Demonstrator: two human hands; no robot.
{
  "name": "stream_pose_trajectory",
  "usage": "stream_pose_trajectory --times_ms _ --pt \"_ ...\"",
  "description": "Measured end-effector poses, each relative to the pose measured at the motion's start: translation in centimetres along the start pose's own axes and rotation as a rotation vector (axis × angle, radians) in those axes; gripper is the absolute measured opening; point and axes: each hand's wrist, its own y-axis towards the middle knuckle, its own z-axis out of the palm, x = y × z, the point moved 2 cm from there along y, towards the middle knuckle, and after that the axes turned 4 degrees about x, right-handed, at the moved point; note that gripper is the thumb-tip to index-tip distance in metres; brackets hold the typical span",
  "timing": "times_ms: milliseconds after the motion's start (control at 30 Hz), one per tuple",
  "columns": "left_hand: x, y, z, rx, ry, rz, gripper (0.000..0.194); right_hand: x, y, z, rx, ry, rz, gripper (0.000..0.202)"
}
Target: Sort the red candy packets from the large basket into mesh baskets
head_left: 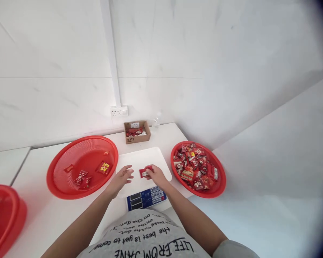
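My right hand (154, 175) grips a small red snack packet (143, 172) above the white pan (150, 156) of a weighing scale. To its left, my left hand (123, 178) hovers over the pan's left side with fingers apart and nothing in them. A blue keypad panel (146, 197) with dark displays shows on the scale's near side. Left of my left hand is a red mesh basket (55, 170) with several red packets (80, 176) in it. Right of the scale, another red basket (222, 175) is heaped with red packets (195, 165).
Behind the scale stands a small cardboard box (137, 139) holding red packets, with a clear plastic object (157, 120) beside it. A third red basket (16, 215) is cut off at the lower left. A wall socket (119, 111) sits above the white table (37, 161).
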Motion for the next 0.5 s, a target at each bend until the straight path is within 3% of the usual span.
stream_pose_trajectory --times_ms 100,200,267,367,400,500 --pt "0.1 -0.6 2.9 0.147 0.096 0.005 0.043 0.9 -1.3 1.6 0.081 0.109 -0.025 0.016" --pt "0.0 -1.0 3.2 0.15 0.107 -0.004 0.037 0.8 -2.3 1.6 0.088 0.12 -0.014 0.017" --pt "-0.2 -0.8 2.0 0.071 0.026 -0.035 0.032 0.4 -2.7 0.5 0.059 0.104 -0.007 0.015" --pt "-0.4 -0.1 -1.5 -0.22 -0.225 -0.071 0.006 -0.6 -2.9 -2.7 -0.086 0.07 -0.008 0.013" --pt "-0.5 0.1 -2.9 -0.337 -0.309 -0.064 0.008 -1.0 -3.0 -4.1 -0.156 0.044 -0.004 0.012" --pt "-0.7 0.8 -6.7 -0.509 -0.431 -0.05 0.028 -2.3 -3.6 -8.8 -0.375 -0.187 0.016 0.016"
